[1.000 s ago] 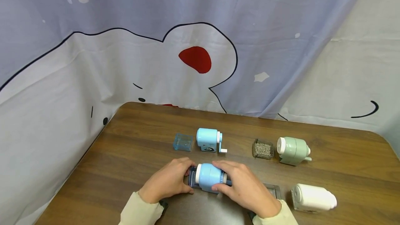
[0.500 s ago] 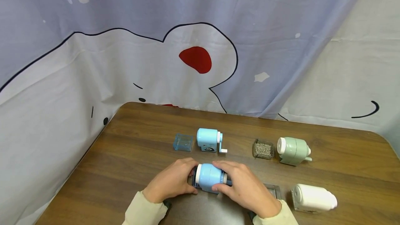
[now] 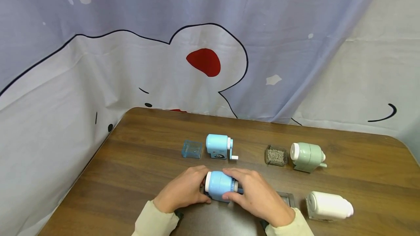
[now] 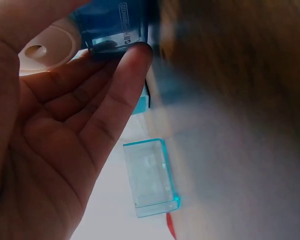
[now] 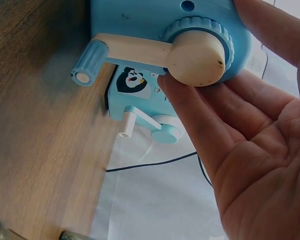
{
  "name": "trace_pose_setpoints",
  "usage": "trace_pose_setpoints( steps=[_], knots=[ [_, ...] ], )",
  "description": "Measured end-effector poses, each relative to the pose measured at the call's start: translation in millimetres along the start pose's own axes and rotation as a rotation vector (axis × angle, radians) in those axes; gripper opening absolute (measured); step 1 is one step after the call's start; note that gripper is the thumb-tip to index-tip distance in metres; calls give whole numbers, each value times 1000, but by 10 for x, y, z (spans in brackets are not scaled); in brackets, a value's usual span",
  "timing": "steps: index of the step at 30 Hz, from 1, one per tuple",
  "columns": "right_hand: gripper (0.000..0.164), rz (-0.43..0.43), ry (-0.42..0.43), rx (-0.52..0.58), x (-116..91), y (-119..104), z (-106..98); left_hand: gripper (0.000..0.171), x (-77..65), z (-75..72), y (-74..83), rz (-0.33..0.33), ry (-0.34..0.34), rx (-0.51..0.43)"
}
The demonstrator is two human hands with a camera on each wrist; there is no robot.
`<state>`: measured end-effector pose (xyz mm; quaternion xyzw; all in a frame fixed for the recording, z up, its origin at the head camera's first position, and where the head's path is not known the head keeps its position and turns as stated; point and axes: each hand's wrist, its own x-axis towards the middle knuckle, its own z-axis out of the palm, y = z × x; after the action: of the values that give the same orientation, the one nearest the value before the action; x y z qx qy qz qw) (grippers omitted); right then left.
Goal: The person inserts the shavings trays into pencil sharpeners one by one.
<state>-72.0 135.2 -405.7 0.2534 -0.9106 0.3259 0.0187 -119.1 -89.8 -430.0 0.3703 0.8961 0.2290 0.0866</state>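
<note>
A blue crank pencil sharpener [image 3: 219, 185] stands between both hands at the table's front. My right hand [image 3: 257, 196] grips its body from the right, thumb on the near side and fingers over the far side. Below that palm the right wrist view shows its cream crank [image 5: 135, 50] with a blue handle. At the other end, my left hand [image 3: 183, 188] holds the clear dark-blue shavings drawer [image 4: 117, 30] between thumb and fingers, close against the body under the white pencil-hole end [image 4: 50, 47]. From the head view, the left fingers mostly hide the drawer.
Behind stands a light-blue sharpener [image 3: 217, 146] with its clear drawer [image 3: 192, 149] beside it. To the right are a green sharpener [image 3: 306, 157], a drawer full of shavings [image 3: 276, 155] and a white sharpener [image 3: 329, 205]. A grey rectangular frame [image 3: 288, 195] lies partly behind the right hand.
My left hand has moved right, sliding the shavings drawer into the sharpener, so less of it shows. The right hand keeps its grip on the body.
</note>
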Motion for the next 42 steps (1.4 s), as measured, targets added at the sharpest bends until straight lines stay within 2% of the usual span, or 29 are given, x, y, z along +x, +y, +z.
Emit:
trace_pose_setpoints(
  steps=[13, 38, 42],
  knots=[
    [54, -19, 15, 3, 3, 10, 6, 58, 23, 51, -33, 25, 24, -72],
    [56, -30, 32, -7, 17, 12, 4, 68, 69, 81, -51, 54, 45, -82],
    [56, -28, 33, -11, 16, 13, 7, 71, 75, 82, -35, 34, 37, -89]
  ],
)
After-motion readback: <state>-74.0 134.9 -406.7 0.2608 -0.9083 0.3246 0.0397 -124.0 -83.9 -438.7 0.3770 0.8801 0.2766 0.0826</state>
